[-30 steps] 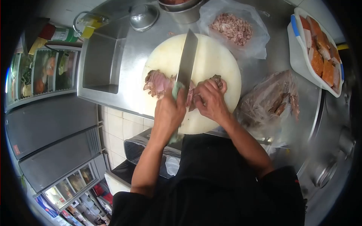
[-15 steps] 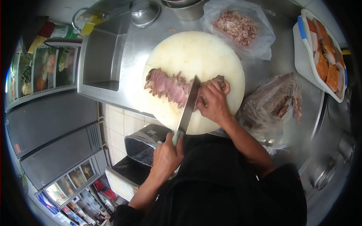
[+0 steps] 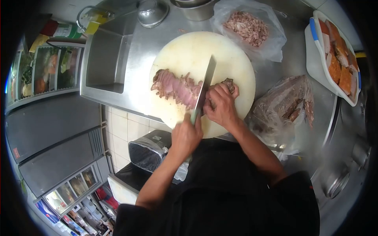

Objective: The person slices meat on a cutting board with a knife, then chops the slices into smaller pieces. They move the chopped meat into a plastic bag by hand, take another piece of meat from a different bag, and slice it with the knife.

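Observation:
My left hand (image 3: 186,135) is wrapped round the handle of a large knife (image 3: 205,83), its long blade pointing away from me over a round white cutting board (image 3: 212,43). Left of the blade lies a row of pink, brown-edged meat slices (image 3: 176,88), overlapping one another. On the blade's other side, my right hand (image 3: 222,103) grips the uncut piece of meat (image 3: 228,83) with curled fingers. Most of that piece is hidden under the hand; a dark browned end shows past the fingers. The blade stands close beside the right knuckles.
A plastic bag of chopped meat (image 3: 248,29) lies behind the board. To the right are a bagged large piece of meat (image 3: 283,102) and a white tub (image 3: 315,55) of browned slabs. A sink (image 3: 106,63) is at left, a lined black bin (image 3: 147,151) below the counter edge.
My left hand has moved the knife forward and slightly right, so the blade reaches farther across the board. My right hand stays on the meat, nearly unmoved.

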Motion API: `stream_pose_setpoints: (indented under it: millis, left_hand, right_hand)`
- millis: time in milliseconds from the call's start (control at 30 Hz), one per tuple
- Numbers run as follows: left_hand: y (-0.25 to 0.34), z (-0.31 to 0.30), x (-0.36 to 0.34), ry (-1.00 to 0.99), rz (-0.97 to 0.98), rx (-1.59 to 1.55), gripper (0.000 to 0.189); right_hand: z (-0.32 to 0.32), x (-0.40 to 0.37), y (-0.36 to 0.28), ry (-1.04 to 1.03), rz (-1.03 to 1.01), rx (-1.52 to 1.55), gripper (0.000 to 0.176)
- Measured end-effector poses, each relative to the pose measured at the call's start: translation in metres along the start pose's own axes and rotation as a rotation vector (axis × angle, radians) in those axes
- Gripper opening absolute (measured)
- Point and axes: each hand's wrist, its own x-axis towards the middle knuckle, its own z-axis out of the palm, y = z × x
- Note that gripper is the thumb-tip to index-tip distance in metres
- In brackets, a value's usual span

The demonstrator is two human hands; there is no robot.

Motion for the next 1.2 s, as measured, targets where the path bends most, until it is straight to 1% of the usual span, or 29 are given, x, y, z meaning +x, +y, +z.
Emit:
stream_pose_setpoints:
  millis: [67, 133, 200, 233, 267, 300, 333, 367, 400, 433, 467, 500, 567, 600, 667, 700, 767, 800, 867, 900, 933, 1000, 1067, 1100, 1167, 1200]
  left_hand:
    - [0.016, 0.009, 0.045, 0.140, 0.092, -0.061, 0.032]
    - [0.031, 0.007, 0.080, 0.096, 0.054, -0.119, 0.035]
    - [0.036, -0.003, 0.096, 0.117, 0.068, -0.121, 0.036]
    - [0.039, -0.010, 0.101, 0.111, 0.085, -0.110, 0.038]
    - [0.038, -0.018, 0.101, 0.132, 0.090, -0.117, 0.038]
    - [0.036, -0.033, 0.096, 0.088, 0.051, -0.195, 0.040]
    - [0.030, -0.045, 0.091, 0.044, 0.012, -0.273, 0.041]
    - [0.021, -0.054, 0.083, 0.045, -0.016, -0.328, 0.043]
    - [0.013, -0.062, 0.072, 0.054, -0.022, -0.334, 0.043]
    - [0.006, -0.070, 0.059, 0.111, -0.047, -0.366, 0.042]
    - [0.000, -0.077, 0.047, 0.170, -0.069, -0.397, 0.042]
    - [-0.006, -0.082, 0.033, 0.184, -0.071, -0.404, 0.042]
    - [-0.017, -0.089, 0.005, 0.192, -0.187, -0.397, 0.041]
    - [-0.023, -0.090, -0.010, 0.205, -0.189, -0.403, 0.041]
    - [-0.033, -0.087, -0.037, 0.164, -0.360, -0.488, 0.041]
    - [-0.033, -0.086, -0.050, 0.174, -0.366, -0.502, 0.041]
    - [-0.031, -0.085, -0.074, 0.091, -0.584, -0.537, 0.041]
    - [-0.037, -0.078, -0.085, 0.101, -0.592, -0.555, 0.041]
    - [-0.050, -0.062, -0.104, 0.188, -0.373, -0.411, 0.040]
    - [-0.048, -0.062, -0.112, 0.152, -0.348, -0.413, 0.041]
    - [-0.044, -0.062, -0.117, 0.164, -0.357, -0.430, 0.041]
    - [-0.036, -0.060, -0.123, -0.026, -0.372, -0.419, 0.042]
    - [-0.029, -0.055, -0.124, -0.045, -0.368, -0.435, 0.043]
    - [-0.026, -0.053, -0.123, -0.074, -0.358, -0.391, 0.043]
    - [-0.025, -0.048, -0.121, -0.119, -0.347, -0.325, 0.041]
    - [-0.026, -0.044, -0.120, -0.114, -0.344, -0.330, 0.041]
  right_hand:
    - [0.004, -0.002, 0.005, -0.015, -0.013, 0.006, 0.021]
    - [0.003, -0.004, 0.002, -0.005, -0.034, 0.018, 0.019]
    - [0.000, -0.005, 0.002, 0.005, -0.067, 0.025, 0.018]
    - [-0.002, -0.005, 0.003, -0.049, -0.049, -0.006, 0.018]
    - [-0.004, -0.004, 0.003, -0.100, -0.024, -0.034, 0.017]
    - [-0.007, -0.002, 0.001, -0.138, -0.006, -0.065, 0.017]
    - [-0.010, 0.003, 0.000, -0.141, -0.023, -0.066, 0.017]
    - [-0.012, 0.008, 0.000, -0.105, -0.032, -0.103, 0.021]
    - [-0.015, 0.014, -0.001, -0.072, -0.039, -0.139, 0.024]
    - [-0.017, 0.024, 0.001, -0.073, -0.059, -0.127, 0.031]
    - [-0.017, 0.034, 0.003, -0.077, -0.072, -0.127, 0.031]
    - [-0.018, 0.044, 0.006, -0.181, -0.080, -0.088, 0.035]
    - [-0.025, 0.063, 0.004, -0.413, -0.109, -0.053, 0.044]
    - [-0.026, 0.071, 0.005, -0.415, -0.124, -0.055, 0.044]
    - [-0.027, 0.083, 0.007, -0.724, -0.066, -0.010, 0.047]
    - [-0.022, 0.083, 0.009, -0.735, -0.079, -0.018, 0.047]
    - [-0.005, 0.080, 0.020, -0.684, -0.004, 0.066, 0.040]
    - [-0.002, 0.080, 0.018, -0.698, -0.020, 0.058, 0.040]
    - [0.002, 0.074, 0.012, -0.548, -0.028, 0.172, 0.035]
    - [0.003, 0.073, 0.011, -0.564, -0.042, 0.165, 0.035]
    - [0.004, 0.074, 0.010, -0.543, -0.027, 0.196, 0.036]
    - [0.003, 0.074, 0.012, -0.533, -0.022, 0.221, 0.037]
    - [-0.001, 0.076, 0.018, -0.623, -0.089, 0.179, 0.040]
    - [-0.005, 0.076, 0.017, -0.629, -0.099, 0.177, 0.040]
    - [-0.014, 0.074, 0.014, -0.567, -0.245, -0.012, 0.037]
    - [-0.012, 0.076, 0.017, -0.567, -0.251, -0.018, 0.037]
